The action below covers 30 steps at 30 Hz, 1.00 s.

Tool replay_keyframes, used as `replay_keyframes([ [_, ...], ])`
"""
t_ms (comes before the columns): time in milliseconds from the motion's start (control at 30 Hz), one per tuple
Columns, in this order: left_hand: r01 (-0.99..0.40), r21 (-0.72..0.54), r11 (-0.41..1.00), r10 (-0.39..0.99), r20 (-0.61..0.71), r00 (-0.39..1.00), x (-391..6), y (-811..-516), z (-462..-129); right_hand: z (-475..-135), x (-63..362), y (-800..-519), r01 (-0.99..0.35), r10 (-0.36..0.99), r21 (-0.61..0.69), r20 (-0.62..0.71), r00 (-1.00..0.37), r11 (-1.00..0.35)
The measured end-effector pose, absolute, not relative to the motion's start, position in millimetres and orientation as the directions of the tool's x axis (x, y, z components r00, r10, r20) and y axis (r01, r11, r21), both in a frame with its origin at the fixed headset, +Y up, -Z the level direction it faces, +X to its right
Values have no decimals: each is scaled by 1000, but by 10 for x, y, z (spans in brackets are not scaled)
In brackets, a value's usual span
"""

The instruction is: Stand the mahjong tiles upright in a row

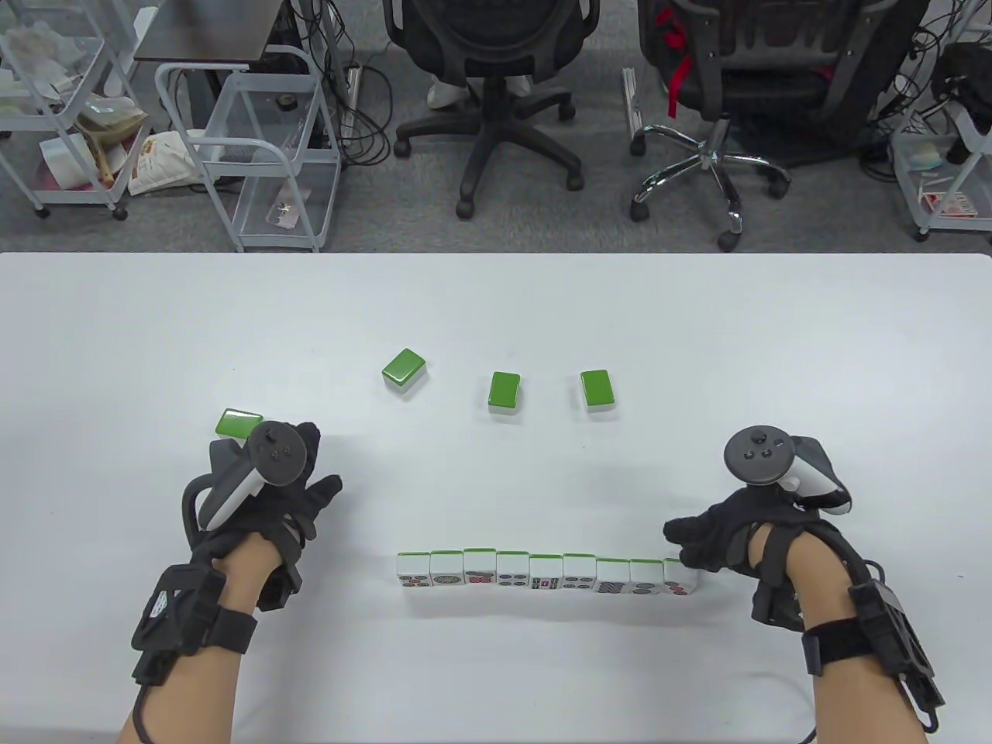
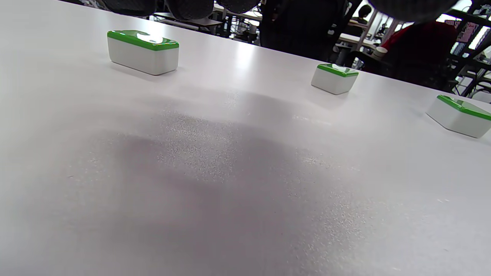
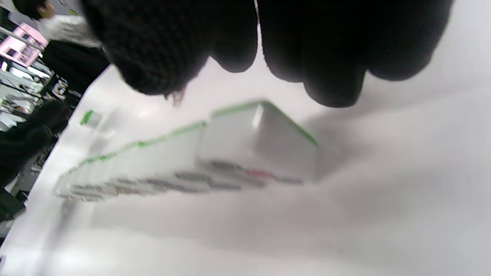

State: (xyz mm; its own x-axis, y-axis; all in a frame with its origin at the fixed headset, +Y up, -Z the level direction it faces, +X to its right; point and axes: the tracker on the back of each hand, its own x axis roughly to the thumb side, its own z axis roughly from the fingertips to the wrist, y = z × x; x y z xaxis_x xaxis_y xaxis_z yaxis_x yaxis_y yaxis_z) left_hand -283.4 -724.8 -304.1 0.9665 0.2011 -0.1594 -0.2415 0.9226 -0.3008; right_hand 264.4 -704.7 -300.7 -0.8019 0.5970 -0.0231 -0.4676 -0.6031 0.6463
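Note:
A row of several upright mahjong tiles (image 1: 542, 573) stands near the table's front edge, faces toward me. My right hand (image 1: 682, 542) hovers at the row's right end, fingertips (image 3: 330, 76) just above the end tile (image 3: 257, 153), holding nothing. My left hand (image 1: 318, 465) lies spread and empty to the left of the row. A face-down green-backed tile (image 1: 239, 422) lies just beyond it. Three more face-down tiles (image 1: 404, 369), (image 1: 504, 390), (image 1: 598, 388) lie mid-table. The left wrist view shows three face-down tiles (image 2: 142, 51), (image 2: 334, 78), (image 2: 460, 115).
The white table (image 1: 775, 349) ends at its far edge, with office chairs (image 1: 496, 77) and wire carts (image 1: 256, 147) on the floor beyond. The right wrist view is blurred.

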Motion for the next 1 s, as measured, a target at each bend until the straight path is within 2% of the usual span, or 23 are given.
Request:
replay_keyframes([
  [67, -240, -305, 922, 199, -159, 967, -2832, -7251, -3040, -3023, 2643, -6866, -491, 603, 583, -3, -798, -648],
  [133, -236, -305, 923, 195, -159, 968, -2830, -7250, -3041, -3044, 2631, -6726, -480, 566, 507, 18, -824, -716],
  [200, -235, -303, 923, 195, -158, 968, -2829, -7247, -3041, -3070, 2600, -6614, -439, 489, 377, 42, -871, -815],
  [267, -232, -303, 924, 191, -158, 969, -2830, -7248, -3044, -3092, 2546, -6601, -390, 412, 246, 41, -910, -887],
  [333, -229, -304, 925, 188, -159, 969, -2830, -7248, -3046, -3121, 2496, -6684, -341, 352, 180, 35, -935, -923],
  [500, -219, -306, 926, 178, -158, 971, -2818, -7252, -3050, -3157, 2455, -6992, -292, 301, 195, 16, -954, -936],
  [700, -222, -298, 928, 179, -164, 970, -2815, -7224, -3067, -3173, 2447, -7074, -312, 322, 221, 11, -947, -924],
  [867, -199, -227, 953, 153, -208, 966, -3008, -6962, -3162, -3163, 2429, -7047, -306, 320, 219, 27, -947, -927],
  [1000, -103, -214, 971, 39, -284, 958, -3322, -6732, -3318, -3167, 2441, -7057, -322, 337, 243, 20, -941, -915],
])
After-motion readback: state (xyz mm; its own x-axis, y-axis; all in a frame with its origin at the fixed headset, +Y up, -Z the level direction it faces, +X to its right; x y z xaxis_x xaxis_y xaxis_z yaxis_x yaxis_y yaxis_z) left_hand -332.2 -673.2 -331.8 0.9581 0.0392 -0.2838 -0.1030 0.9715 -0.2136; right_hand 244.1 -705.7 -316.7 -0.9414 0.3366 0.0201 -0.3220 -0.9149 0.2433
